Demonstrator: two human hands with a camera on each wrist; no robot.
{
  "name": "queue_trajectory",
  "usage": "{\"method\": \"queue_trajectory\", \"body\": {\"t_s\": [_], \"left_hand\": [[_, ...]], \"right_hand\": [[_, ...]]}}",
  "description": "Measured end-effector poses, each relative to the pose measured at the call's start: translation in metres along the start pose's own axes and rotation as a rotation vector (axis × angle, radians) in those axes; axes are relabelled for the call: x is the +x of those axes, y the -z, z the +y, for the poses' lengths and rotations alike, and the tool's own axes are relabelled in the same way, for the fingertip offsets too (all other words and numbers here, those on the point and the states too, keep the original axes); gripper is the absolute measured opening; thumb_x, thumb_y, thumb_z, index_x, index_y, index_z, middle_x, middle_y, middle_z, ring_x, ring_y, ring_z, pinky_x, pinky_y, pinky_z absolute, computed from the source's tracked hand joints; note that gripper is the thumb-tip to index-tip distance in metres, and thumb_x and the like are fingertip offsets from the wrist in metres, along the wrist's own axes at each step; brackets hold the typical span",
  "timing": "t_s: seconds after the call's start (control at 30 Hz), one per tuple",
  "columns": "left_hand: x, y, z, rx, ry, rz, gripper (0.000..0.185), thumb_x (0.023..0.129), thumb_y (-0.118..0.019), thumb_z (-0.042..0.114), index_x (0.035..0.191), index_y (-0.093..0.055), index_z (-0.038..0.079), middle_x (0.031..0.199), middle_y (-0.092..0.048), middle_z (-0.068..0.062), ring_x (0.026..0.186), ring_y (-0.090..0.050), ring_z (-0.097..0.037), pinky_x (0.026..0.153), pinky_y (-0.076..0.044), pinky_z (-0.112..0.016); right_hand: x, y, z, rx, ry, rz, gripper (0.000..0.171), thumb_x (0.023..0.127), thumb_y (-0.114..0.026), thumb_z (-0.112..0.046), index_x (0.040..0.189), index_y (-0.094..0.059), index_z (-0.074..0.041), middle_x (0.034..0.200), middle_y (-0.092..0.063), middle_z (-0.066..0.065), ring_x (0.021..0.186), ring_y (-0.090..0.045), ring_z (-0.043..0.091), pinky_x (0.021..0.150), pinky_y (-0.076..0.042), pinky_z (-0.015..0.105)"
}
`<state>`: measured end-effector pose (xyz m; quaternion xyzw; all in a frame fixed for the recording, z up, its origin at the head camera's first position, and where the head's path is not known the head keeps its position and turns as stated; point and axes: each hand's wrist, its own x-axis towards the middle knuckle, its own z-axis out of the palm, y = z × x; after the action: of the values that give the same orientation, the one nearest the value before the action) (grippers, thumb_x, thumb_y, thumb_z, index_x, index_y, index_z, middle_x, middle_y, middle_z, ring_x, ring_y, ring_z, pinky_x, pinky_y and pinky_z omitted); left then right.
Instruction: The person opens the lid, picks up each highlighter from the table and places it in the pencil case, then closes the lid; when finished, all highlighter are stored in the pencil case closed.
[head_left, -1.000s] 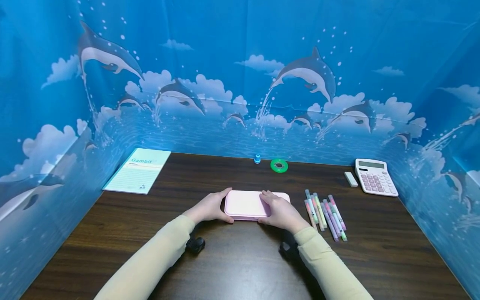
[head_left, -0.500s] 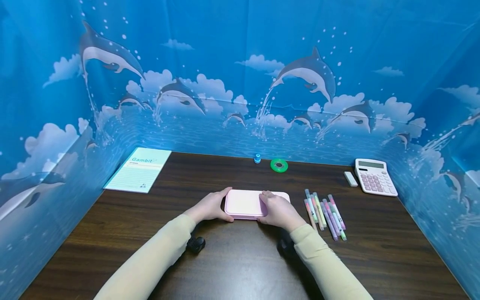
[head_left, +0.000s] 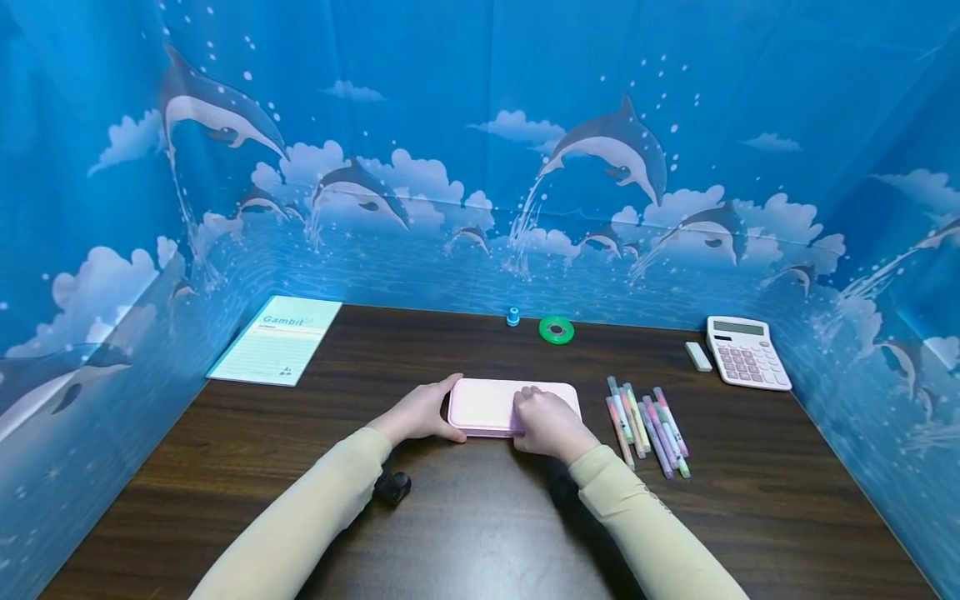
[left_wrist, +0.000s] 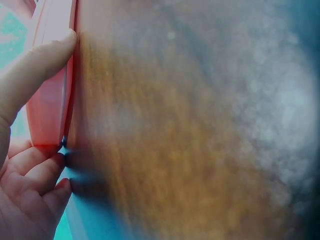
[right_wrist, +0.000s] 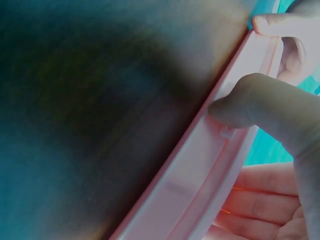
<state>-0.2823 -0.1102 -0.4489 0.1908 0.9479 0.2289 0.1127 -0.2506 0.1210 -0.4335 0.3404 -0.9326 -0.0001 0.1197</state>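
Observation:
A flat pink pencil case point(head_left: 482, 403) with rounded corners lies with its lid down flat on the dark wooden table. My left hand point(head_left: 422, 412) grips its left end, and in the left wrist view that thumb lies along the front side point(left_wrist: 49, 105) while the fingers touch the end. Over the right part of the lid, my right hand point(head_left: 553, 425) has its fingers bent. Its thumb point(right_wrist: 232, 107) presses the front side beside a small clasp point(right_wrist: 226, 132), as the right wrist view shows. The right fingertips are partly hidden.
Several pastel marker pens point(head_left: 651, 429) lie right of the case. Farther right are a white eraser point(head_left: 698, 357) and a calculator point(head_left: 748, 353). A green tape roll point(head_left: 556, 330) and small blue cylinder point(head_left: 513, 317) sit at the back, a notepad point(head_left: 277, 342) at the left.
My right hand's fingers have curled in more on the lid, and its wrist has shifted slightly left. The left hand keeps its hold; the pencil case has hardly moved.

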Motion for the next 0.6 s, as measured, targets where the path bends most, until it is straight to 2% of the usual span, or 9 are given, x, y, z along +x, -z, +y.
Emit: {"method": "queue_trajectory", "body": {"t_s": [0.2,0.33,0.6], "left_hand": [[0.001,0.0,-0.001,0.007,-0.014,0.013,0.107,0.065,-0.086,0.042,0.148,-0.029,0.005,0.141,-0.048,-0.016,0.125,-0.05,-0.028,0.104,-0.039,-0.04],[0.001,-0.001,-0.001,-0.002,-0.018,0.019,0.107,0.065,-0.086,0.042,0.148,-0.029,0.004,0.141,-0.048,-0.016,0.125,-0.049,-0.028,0.104,-0.039,-0.041],[-0.001,-0.003,-0.001,-0.01,-0.025,0.03,0.107,0.064,-0.087,0.041,0.147,-0.031,0.003,0.14,-0.049,-0.017,0.124,-0.05,-0.029,0.103,-0.04,-0.042]], "right_hand": [[0.001,0.003,-0.005,-0.059,0.029,-0.001,0.029,0.064,-0.078,-0.021,0.075,-0.057,-0.003,0.068,-0.053,0.006,0.064,-0.053,0.02,0.059,-0.049,0.033],[0.001,0.004,-0.008,-0.059,0.038,-0.003,0.024,0.065,-0.077,-0.018,0.07,-0.058,-0.005,0.066,-0.053,0.005,0.063,-0.052,0.02,0.059,-0.05,0.033],[0.002,0.003,-0.013,-0.108,0.038,-0.021,0.022,0.067,-0.076,-0.017,0.065,-0.056,-0.006,0.063,-0.055,0.005,0.058,-0.053,0.018,0.057,-0.05,0.032]]}}
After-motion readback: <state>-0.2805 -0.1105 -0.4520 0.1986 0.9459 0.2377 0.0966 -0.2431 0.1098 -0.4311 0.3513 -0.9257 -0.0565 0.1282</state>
